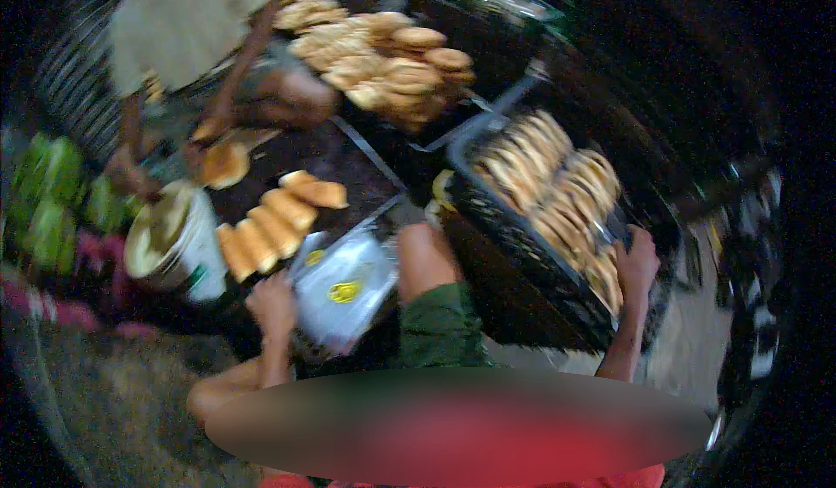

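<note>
Black crate (522, 257), one, at the person's right: packed with flat breads (579, 201) standing on edge in two rows. Judged light, soft and easily crushed; best taken by both faces, pinched gently.

Clear plastic bag (370, 266), one, yellow marks, lying before the knees beside the long rolls. Judged very light, limp and slippery; take by the edge.

Long rolls (273, 229), golden, a row on the dark tray (305, 148). Judged light, soft inside a thin crust; hold round the middle without squeezing.

Left hand (273, 305), just beside the nearest rolls and the bag's left edge; grip blurred, cannot tell whether anything is held.

Right hand (637, 262), over the crate's near right part; grip appears closed round a dark object (616, 227), kind unclear; judged stiff, to be held by its dark end.
</note>
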### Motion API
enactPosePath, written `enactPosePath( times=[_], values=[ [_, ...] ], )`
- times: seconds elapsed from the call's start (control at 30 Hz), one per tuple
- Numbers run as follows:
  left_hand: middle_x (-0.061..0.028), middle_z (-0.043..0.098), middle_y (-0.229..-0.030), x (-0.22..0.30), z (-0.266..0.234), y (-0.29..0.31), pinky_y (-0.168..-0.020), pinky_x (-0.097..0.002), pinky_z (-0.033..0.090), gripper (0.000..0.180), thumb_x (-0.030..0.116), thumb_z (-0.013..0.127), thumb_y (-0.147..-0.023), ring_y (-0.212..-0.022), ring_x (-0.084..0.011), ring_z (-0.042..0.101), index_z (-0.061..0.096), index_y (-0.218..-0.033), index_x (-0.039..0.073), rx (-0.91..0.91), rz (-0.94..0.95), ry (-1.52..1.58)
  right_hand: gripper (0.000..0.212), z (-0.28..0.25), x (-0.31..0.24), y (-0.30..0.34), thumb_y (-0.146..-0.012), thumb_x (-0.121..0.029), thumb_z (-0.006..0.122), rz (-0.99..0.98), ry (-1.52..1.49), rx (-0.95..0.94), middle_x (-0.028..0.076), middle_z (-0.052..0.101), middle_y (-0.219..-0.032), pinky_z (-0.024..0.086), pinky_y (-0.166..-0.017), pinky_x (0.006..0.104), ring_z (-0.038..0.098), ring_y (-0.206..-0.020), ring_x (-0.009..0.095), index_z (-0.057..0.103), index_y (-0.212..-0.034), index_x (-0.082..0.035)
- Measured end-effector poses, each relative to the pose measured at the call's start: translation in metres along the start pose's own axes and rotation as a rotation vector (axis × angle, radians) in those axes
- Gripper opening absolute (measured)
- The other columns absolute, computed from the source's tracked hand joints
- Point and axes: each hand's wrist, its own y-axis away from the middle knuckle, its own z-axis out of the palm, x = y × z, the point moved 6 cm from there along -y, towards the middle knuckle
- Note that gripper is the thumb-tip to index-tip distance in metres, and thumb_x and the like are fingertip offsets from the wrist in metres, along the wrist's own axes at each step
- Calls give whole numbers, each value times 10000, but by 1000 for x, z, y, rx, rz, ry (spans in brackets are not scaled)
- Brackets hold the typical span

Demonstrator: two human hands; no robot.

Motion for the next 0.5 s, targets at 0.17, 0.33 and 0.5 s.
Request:
enactPosePath(
  times=[0.17,0.33,0.5],
  values=[
    [-268,634,-980,-41,14,-6,-801,-520,434,276,242,441,-999,-926,-454,587,582,-1033,8,191,-507,658,190,73,-284,40,-887,-59,647,-375,-998,-246,83,699,-967,502,-848,293,646,-917,158,673,-1063,7],
    [-109,683,-894,-63,-14,-20,-671,-326,494,209,150,589,-943,-743,-182,633,595,-1026,-42,263,-513,1236,448,213,-549,53,-816,-361,703,-602,-700,-437,168,672,-1053,518,-846,432,653,-961,347,632,-1145,-66],
    [-83,693,-903,-57,-34,-28,-599,-342,567,179,146,610,-950,-719,-182,684,644,-1030,-11,200,-428,1697,430,278,-627,19,-778,-365,734,-507,-326,-494,183,679,-1092,539,-860,463,662,-1005,374,641,-1071,-65]
  ],
)
